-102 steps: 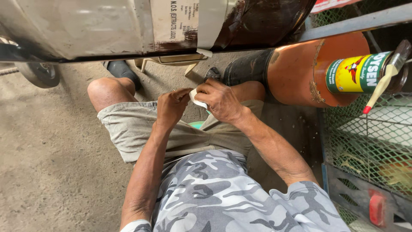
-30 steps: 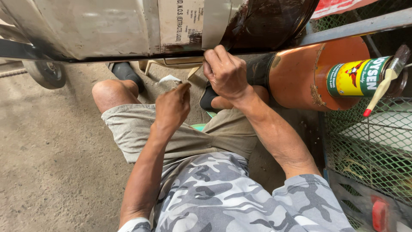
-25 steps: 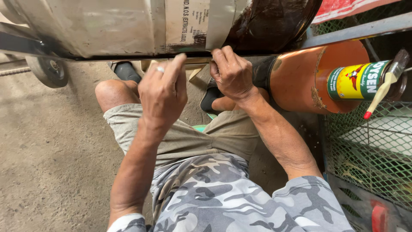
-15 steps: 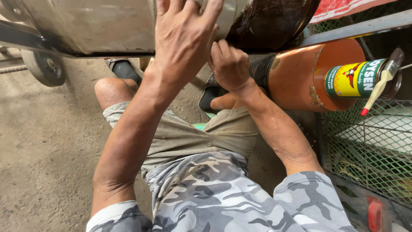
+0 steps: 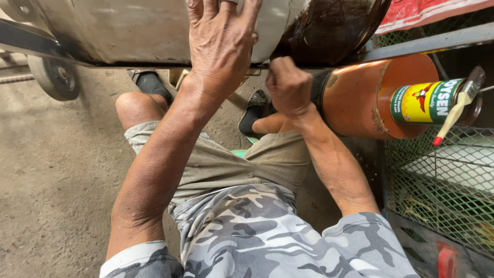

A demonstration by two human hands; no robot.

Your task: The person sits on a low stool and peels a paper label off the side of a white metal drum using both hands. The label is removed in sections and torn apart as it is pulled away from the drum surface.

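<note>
Against the curved side of the pale metal tank [image 5: 134, 31] I have my left hand [image 5: 221, 44] spread flat, fingers splayed and clasping nothing. Just beside it my right hand [image 5: 288, 87] is clenched in a fist at the tank's lower seam; I cannot tell what, if anything, sits inside it. Right of that fist lies an orange drum [image 5: 360, 103] on its side, with 1 yellow-and-green can [image 5: 427, 101] and a brush [image 5: 455, 110] at its end. Below me are my khaki shorts [image 5: 216, 164] and the concrete floor [image 5: 51, 170].
</note>
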